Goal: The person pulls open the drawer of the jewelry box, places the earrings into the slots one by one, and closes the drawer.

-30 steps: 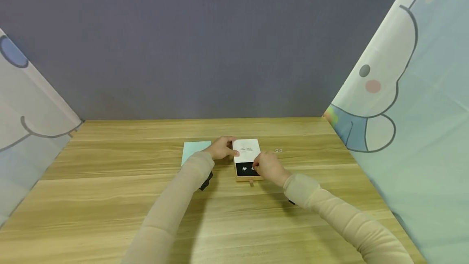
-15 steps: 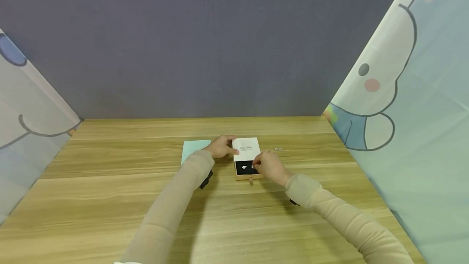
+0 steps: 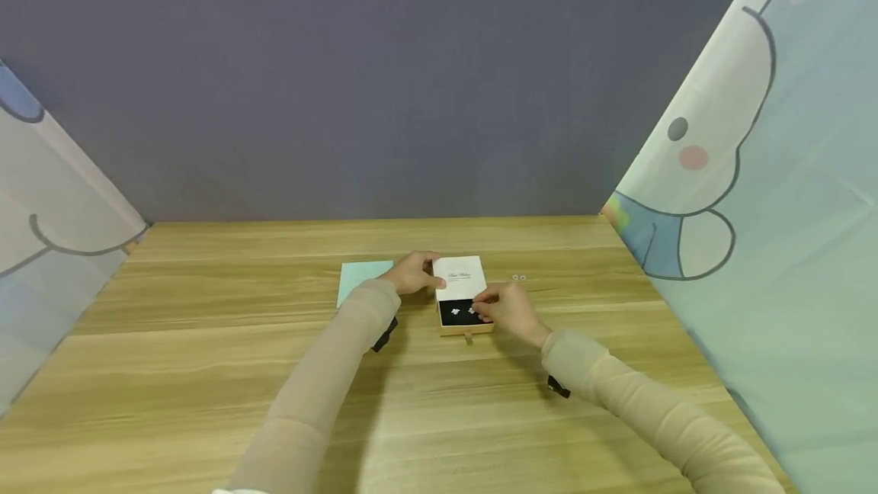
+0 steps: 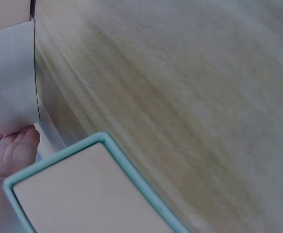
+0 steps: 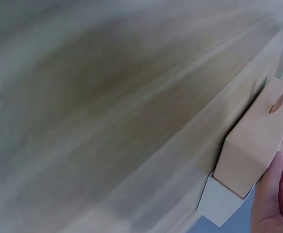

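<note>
A small box lies mid-table, its white sleeve (image 3: 463, 284) printed with script and its tan drawer (image 3: 456, 331) pulled out toward me. On the drawer's black insert (image 3: 447, 319) sit two small silvery earrings, a left earring (image 3: 456, 312) and a right earring (image 3: 471, 311). My left hand (image 3: 409, 274) holds the sleeve by its left side, thumb on top; the left wrist view shows fingers at the sleeve's (image 4: 13, 77) end. Over the drawer's right side, my right hand (image 3: 511, 311) pinches at the right earring with thumb and fingertips. The right wrist view shows the drawer (image 5: 250, 145) beside those fingers.
A mint-coloured square piece (image 3: 353, 280) lies left of the box, partly under the left forearm; its mint rim surrounds a pale face in the left wrist view. Two tiny shiny pieces (image 3: 519, 277) lie on the wooden table (image 3: 240, 303) right of the box. A dark partition (image 3: 377, 82) stands behind.
My right hand shifts slightly right, with its wrist turning, and its fingertips uncover more of the right earring. The left hand keeps its hold on the sleeve.
</note>
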A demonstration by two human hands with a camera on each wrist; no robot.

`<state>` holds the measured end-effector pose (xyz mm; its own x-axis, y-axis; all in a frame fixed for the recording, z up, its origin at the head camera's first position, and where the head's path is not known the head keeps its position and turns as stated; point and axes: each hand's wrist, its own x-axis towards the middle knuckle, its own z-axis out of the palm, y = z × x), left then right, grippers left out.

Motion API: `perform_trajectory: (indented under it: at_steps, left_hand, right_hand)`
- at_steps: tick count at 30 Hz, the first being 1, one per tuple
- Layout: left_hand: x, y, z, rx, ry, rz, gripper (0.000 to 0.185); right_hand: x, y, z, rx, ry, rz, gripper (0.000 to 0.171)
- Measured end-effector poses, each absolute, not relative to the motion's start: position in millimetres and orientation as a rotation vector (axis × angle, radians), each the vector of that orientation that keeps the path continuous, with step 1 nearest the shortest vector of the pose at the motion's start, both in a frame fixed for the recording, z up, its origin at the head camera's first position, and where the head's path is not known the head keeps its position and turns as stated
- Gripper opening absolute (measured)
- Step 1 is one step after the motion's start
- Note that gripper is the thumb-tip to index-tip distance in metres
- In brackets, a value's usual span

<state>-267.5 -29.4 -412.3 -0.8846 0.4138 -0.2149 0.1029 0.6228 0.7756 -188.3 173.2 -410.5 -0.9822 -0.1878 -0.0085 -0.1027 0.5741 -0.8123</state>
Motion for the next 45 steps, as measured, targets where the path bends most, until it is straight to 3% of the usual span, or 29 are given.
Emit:
perform_trajectory:
  at_steps: [13,24,35,45]
  left_hand:
    - [-269.6,-33.8,-407.3,0.455,2.486,1.137,0.07]
    - [-267.5,-32.4,-416.6,0.396,2.473,1.168,0.068]
    - [-267.9,-33.6,-414.6,0.412,2.456,1.19,0.069]
    - [-270.8,-30.2,-419.8,0.419,2.464,1.164,0.069]
  right_hand:
    - [-181.8,176.4,-405.4,0.076,2.155,-1.837,0.024]
    - [-152.4,183.5,-415.3,0.115,2.006,-1.773,0.027]
    - [-145.1,178.7,-424.6,0.121,1.902,-1.746,0.033]
    - [-144.7,168.2,-426.5,0.35,1.696,-1.918,0.036]
